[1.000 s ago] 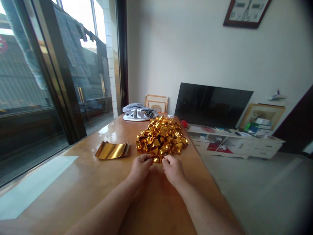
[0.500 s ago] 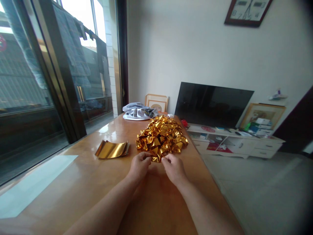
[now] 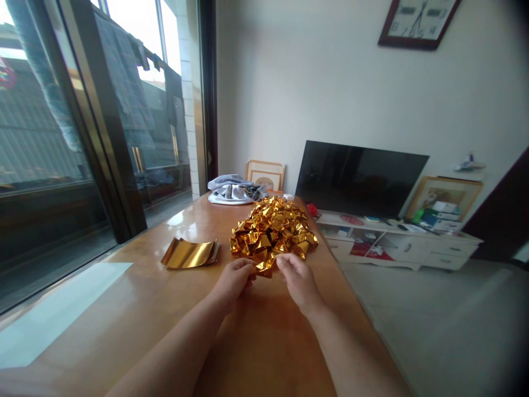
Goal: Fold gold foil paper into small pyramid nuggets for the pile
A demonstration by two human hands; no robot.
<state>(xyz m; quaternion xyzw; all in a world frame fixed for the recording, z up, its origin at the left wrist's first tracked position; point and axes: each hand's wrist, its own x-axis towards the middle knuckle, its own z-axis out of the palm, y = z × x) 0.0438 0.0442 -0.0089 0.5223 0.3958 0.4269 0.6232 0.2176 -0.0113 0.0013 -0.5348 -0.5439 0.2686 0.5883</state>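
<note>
Between my hands is a folded piece of gold foil paper point(image 3: 264, 269), low over the wooden table. My left hand point(image 3: 235, 280) is closed, pinching its left end between thumb and fingers. At its upper right, my right hand point(image 3: 298, 278) has thumb and forefinger together at the foil's edge; the exact contact is small and hard to see. Just beyond the hands lies a large heap of folded gold foil pieces point(image 3: 275, 226). To the left rests a stack of flat, slightly curled gold foil sheets point(image 3: 190, 253).
The glossy wooden table point(image 3: 182, 309) has a pale sheet point(image 3: 61, 314) along its left side. Folded grey cloth point(image 3: 235, 189) sits at the far end. Right of the table stand a white cabinet point(image 3: 397, 248) and a television point(image 3: 359, 179). A glass sliding door point(image 3: 99, 121) is at left.
My right hand has shifted slightly up and its fingers have loosened from the foil's right end. The foil piece now tilts, its lower right corner hanging free. My left hand keeps its grip.
</note>
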